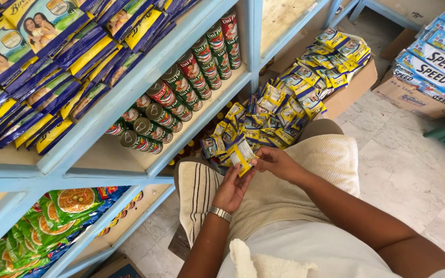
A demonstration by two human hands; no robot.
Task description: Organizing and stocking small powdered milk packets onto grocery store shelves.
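Head view: seated before a pale blue shelf unit [202, 23], you hold a small yellow sachet [241, 154] between both hands just above your lap. Your left hand [234, 188], a metal watch [220, 213] on its wrist, is cupped under the sachet with the fingers closed on its lower edge; your right hand [276, 162] pinches its right edge between thumb and fingertips. Neither hand is spread wide: both are closed on the same packet.

A string of matching yellow-and-blue sachets [274, 116] runs from your knees up toward an open cardboard box [354, 90] on the tiled floor [413, 170], where more of them are heaped. The sachet in hand sits at the near end of that string, touching its neighbours; whether it is joined to them or already free cannot be told.

A judgement on handling: thin foil packets of this kind tear best with grips set close on either side of the seam, and the loose string kept on your lap so it does not drag.

On the shelf beside your left arm, red-and-green cans [181, 87] lie in rows on their sides. Above them flat blue-and-yellow pouches [52, 67] overlap; below, green noodle packs [52, 216]. Blue-and-white packs [439, 56] sit stacked at far right.
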